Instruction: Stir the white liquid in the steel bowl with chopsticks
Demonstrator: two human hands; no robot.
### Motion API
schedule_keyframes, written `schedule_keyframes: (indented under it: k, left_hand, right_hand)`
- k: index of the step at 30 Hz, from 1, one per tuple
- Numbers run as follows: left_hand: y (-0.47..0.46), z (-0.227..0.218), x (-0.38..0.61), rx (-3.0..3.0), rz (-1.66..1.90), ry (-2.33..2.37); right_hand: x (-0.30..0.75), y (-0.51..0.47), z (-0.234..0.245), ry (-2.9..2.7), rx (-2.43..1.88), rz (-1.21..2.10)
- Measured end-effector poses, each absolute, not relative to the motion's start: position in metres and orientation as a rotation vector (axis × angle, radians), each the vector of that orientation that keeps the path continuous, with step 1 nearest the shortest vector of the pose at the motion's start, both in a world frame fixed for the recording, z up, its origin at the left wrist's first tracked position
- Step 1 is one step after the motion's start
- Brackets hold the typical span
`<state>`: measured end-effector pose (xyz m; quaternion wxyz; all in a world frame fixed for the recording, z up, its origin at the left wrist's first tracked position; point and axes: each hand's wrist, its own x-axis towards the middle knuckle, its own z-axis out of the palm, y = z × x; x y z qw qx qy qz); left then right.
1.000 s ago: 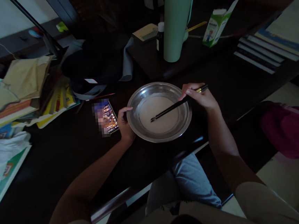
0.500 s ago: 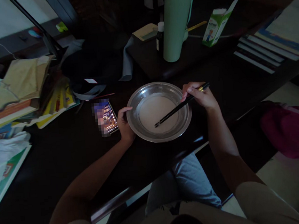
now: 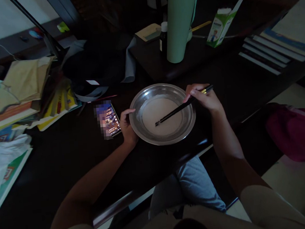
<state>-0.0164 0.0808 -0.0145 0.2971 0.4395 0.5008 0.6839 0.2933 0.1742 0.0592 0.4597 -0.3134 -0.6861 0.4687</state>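
Observation:
A round metal bowl (image 3: 143, 129) with pale, milky liquid stands on the dark table near its front edge. My right hand (image 3: 206, 98) is closed on a pair of black chopsticks (image 3: 176, 111). Their tips rest in the liquid near the bowl's middle. My left hand (image 3: 127, 126) grips the bowl's left rim, thumb on the edge. A lit phone (image 3: 109, 119) lies just left of that hand.
A tall pale green cylinder (image 3: 180, 23), a small dark bottle (image 3: 163, 38) and a green-white carton (image 3: 221, 24) stand behind the bowl. Stacked books (image 3: 277, 46) lie at the right. Papers and books (image 3: 25, 100) pile up at the left. A dark bag (image 3: 97, 67) sits behind the phone.
The chopstick tips swept round in the liquid, lower right half a second ago, now back toward the centre left. My left hand stayed on the rim.

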Motion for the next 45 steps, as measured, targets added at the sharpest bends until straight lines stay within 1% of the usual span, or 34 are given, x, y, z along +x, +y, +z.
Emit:
schedule_keyframes:
  k: [3,7,10,14,17,27,31,38,45]
  left_hand:
    - [0.081,-0.015,-0.017,1.187,1.817,1.329]
    - [0.081,-0.016,-0.018,1.188,1.802,1.334]
    - [0.08,-0.015,-0.018,1.189,1.794,1.341]
    - [0.08,-0.015,-0.02,1.232,1.799,1.378]
    - [0.081,-0.016,-0.021,1.243,1.8,1.403]
    - [0.082,-0.025,-0.023,1.261,1.806,1.363]
    - [0.081,-0.023,-0.022,1.242,1.79,1.355]
    - [0.081,-0.014,-0.017,1.235,1.825,1.381]
    - [0.08,-0.011,-0.015,1.222,1.815,1.377]
  right_hand:
    - [0.292,0.175,0.06,-1.723,-0.808,1.084]
    - [0.293,0.177,0.058,-1.555,-0.862,0.975]
    - [0.295,0.178,0.056,-1.439,-0.86,1.017]
    - [0.296,0.175,0.057,-1.596,-0.777,1.158]
    - [0.294,0.174,0.06,-1.742,-0.727,1.197]
    - [0.296,0.178,0.059,-1.631,-0.914,0.976]
    - [0.299,0.178,0.056,-1.56,-0.859,0.987]
    - [0.291,0.175,0.062,-1.849,-0.791,1.072]
    - [0.29,0.176,0.058,-1.531,-0.818,0.977]
